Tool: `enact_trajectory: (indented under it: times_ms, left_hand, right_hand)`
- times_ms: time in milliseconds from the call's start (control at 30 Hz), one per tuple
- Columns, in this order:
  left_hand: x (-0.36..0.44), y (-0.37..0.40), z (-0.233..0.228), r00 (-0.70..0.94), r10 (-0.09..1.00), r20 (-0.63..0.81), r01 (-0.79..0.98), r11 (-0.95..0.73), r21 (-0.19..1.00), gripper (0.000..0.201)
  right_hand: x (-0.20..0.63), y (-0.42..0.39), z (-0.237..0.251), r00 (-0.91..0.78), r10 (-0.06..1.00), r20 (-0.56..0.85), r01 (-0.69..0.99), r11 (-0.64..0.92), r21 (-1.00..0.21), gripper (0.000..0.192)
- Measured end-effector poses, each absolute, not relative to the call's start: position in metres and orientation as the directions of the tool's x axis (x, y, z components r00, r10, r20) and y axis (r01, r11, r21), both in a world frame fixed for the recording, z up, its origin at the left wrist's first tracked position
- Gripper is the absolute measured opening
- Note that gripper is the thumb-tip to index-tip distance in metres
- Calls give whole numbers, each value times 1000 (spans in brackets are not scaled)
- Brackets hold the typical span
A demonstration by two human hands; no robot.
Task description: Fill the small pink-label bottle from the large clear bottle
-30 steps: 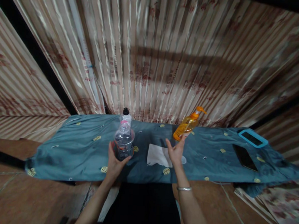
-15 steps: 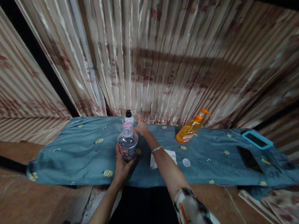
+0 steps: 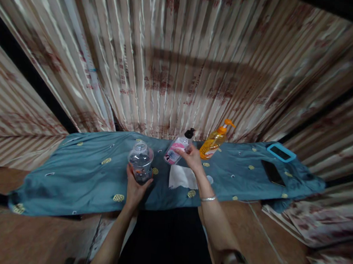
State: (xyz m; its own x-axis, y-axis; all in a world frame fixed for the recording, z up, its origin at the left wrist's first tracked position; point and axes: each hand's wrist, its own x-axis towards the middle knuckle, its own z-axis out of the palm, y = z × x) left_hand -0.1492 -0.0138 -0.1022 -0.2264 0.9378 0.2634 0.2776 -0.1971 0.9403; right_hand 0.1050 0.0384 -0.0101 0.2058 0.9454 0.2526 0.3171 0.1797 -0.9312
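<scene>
My left hand (image 3: 136, 189) is wrapped round a clear plastic cup (image 3: 141, 165) with a narrower, neck-like clear piece at its top. Whether that piece belongs to the cup or stands in it, I cannot tell. The cup is upright at the left middle of the cloth. My right hand (image 3: 193, 158) grips a clear bottle (image 3: 175, 149) with a black top and a pink label, tilted to the right. Just right of that hand stands a pump bottle (image 3: 213, 145) of orange liquid. A white tissue (image 3: 181, 177) lies below the right hand.
A teal patterned cloth (image 3: 82, 174) covers the table. A small white disc (image 3: 210, 179) lies beside the tissue. At the right are a dark phone (image 3: 272, 172) and a blue-framed device (image 3: 282, 152). A striped curtain (image 3: 174, 69) hangs behind.
My right hand has taken hold of the black-topped bottle and brought it right, from behind the cup towards the orange pump bottle. My left hand keeps hold of the cup. The view has shifted.
</scene>
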Motion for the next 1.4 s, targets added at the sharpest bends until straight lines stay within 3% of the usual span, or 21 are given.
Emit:
enact_trajectory:
  times_ms: [167,267,433,533,700,867,1033,1100,1200,1400]
  left_hand:
    - [-162,-46,-112,-235,941,243,298,-168,940,122]
    - [-168,-74,-124,-243,927,285,333,-196,922,105]
    - [-140,-83,-132,47,971,233,307,-236,922,50]
    - [-105,-57,-130,214,945,248,332,-309,891,38]
    - [-58,-9,-115,264,940,217,380,-308,872,47]
    - [-58,2,-106,225,969,99,384,-182,905,59]
    - [-94,-20,-118,104,983,153,337,-179,924,58]
    - [-102,-35,-124,57,961,270,356,-272,894,59]
    - [-92,-52,-123,113,910,398,380,-410,829,66]
    - [-39,-34,-90,79,943,324,256,-333,908,103]
  right_hand:
    - [146,-34,-20,267,937,223,428,91,-899,43]
    - [147,-45,-36,271,938,214,461,69,-885,40]
    - [144,-36,-50,265,939,219,457,78,-886,36]
    - [145,-35,-52,256,939,228,455,91,-886,35]
    - [146,-40,-55,240,939,246,453,116,-884,35]
    - [136,-38,-53,217,944,249,445,131,-886,37]
    - [111,-40,-48,149,958,247,427,163,-890,38]
    - [102,-41,-47,128,961,247,410,175,-895,41]
    - [95,-41,-48,116,964,239,379,180,-908,44]
    - [97,-46,-41,87,975,203,349,161,-923,46]
